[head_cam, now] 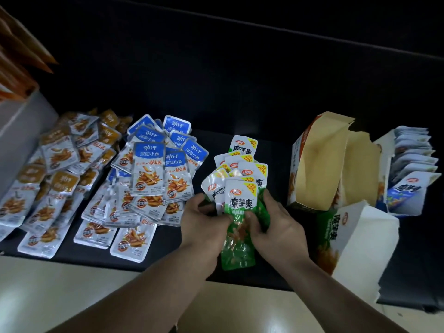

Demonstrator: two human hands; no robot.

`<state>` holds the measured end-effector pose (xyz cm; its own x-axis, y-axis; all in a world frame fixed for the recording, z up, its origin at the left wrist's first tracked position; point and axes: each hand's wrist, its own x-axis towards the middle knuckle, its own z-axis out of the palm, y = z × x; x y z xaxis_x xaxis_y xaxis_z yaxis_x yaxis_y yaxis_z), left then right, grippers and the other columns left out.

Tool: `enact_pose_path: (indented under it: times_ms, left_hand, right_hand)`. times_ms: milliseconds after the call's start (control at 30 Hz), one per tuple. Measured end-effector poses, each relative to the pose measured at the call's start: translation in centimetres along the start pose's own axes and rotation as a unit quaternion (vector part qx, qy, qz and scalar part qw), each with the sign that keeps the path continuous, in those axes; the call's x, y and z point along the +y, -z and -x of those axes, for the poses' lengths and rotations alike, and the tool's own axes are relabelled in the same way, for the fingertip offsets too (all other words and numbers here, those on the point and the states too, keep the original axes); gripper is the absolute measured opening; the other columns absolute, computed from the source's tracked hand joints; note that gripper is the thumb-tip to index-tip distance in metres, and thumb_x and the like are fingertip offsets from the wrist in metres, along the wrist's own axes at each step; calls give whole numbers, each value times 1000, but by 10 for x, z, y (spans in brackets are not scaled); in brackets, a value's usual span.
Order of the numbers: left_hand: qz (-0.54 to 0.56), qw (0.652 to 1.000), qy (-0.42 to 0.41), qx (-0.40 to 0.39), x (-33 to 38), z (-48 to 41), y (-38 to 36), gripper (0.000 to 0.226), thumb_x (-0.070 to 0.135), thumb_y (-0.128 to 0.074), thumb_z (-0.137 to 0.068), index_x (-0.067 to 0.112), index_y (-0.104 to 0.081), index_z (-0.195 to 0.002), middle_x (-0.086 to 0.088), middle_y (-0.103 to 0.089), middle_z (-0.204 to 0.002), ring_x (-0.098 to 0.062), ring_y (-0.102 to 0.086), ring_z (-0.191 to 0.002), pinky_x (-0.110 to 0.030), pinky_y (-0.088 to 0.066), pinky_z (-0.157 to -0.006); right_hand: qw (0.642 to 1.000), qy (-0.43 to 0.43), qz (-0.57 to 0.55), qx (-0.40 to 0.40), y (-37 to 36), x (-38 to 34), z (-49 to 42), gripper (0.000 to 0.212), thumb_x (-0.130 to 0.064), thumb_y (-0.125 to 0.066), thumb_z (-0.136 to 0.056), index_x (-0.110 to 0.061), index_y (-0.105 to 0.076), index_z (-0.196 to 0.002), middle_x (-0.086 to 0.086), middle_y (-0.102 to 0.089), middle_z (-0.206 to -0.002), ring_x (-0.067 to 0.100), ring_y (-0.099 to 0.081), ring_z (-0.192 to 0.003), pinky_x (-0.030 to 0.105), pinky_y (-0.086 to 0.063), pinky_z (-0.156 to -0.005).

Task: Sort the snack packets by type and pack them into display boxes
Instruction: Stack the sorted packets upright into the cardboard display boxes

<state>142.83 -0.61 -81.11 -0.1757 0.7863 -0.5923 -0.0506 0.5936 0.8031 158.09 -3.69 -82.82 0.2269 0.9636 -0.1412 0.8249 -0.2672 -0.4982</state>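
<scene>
Both hands hold a bunch of green snack packets (240, 200) above the black table's near edge. My left hand (204, 224) grips the bunch from the left, my right hand (278, 227) from the right, thumbs on the front packet. More green packets (243, 146) lie fanned just behind. A pile of blue-topped fish packets (153, 169) lies to the left, and a pile of yellow-topped packets (57, 164) lies further left. An open green display box (355, 239) stands right of my right hand.
An opened brown-lined box (324, 162) stands behind the green box. A box with blue packets standing in it (408, 169) is at the far right. A grey box with orange packets (21, 116) stands at the far left. The black table (216, 92) stretches behind.
</scene>
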Motion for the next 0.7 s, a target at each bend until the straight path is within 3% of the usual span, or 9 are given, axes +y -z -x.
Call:
enact_pose_path:
  times_ms: [100, 233, 333, 433, 600, 700]
  left_hand:
    - [15, 999, 22, -18, 8, -3, -7, 42, -8, -80, -77, 20, -70, -107, 6, -76, -81, -2, -70, -61, -15, -51, -48]
    - [-20, 998, 23, -54, 13, -1, -13, 43, 1, -77, -84, 31, -67, -114, 8, -75, -90, -2, -70, -70, -13, -48, -48]
    - [-27, 997, 10, -69, 10, -1, -10, 51, 8, -77, -89, 33, -61, -131, 13, -70, -103, 1, -66, -85, -14, -47, -59]
    - [-55, 994, -19, -92, 7, 4, -8, 55, 16, -75, -93, 45, -56, -136, 15, -61, -120, 3, -62, -96, -8, -43, -61]
    - [-59, 994, -34, -91, 10, 6, -9, 58, 10, -76, -91, 42, -55, -135, 17, -72, -99, 11, -68, -80, -3, -45, -53]
    - [-30, 997, -15, -67, 14, 4, -4, 34, 7, -80, -87, 32, -69, -109, 12, -78, -88, 2, -73, -76, -12, -53, -57]
  right_hand:
    - [1000, 11, -10, 2, 0, 3, 1, 64, -40, -64, -97, -27, -43, -156, -7, -64, -135, 15, -65, -118, 28, -53, -86]
    - [999, 5, -34, -23, 3, 2, 2, 59, -35, -53, -102, -40, -32, -158, -16, -58, -145, 9, -60, -121, 22, -45, -85]
    - [998, -3, -46, -34, 5, -3, 3, 61, -46, -45, -104, -42, -23, -160, -15, -60, -143, 11, -63, -118, 28, -51, -89]
    - [998, -6, -42, -43, 7, -6, 4, 61, -49, -44, -104, -43, -21, -160, -15, -60, -142, 11, -64, -117, 29, -52, -87]
    - [996, -44, -58, -59, 8, -9, 5, 54, -49, -43, -105, -39, -33, -156, -12, -69, -125, 12, -67, -105, 27, -49, -79]
    - [984, -90, -118, -101, 12, -14, 4, 45, -53, -41, -105, -44, -39, -149, -16, -69, -112, 7, -66, -96, 30, -51, -78]
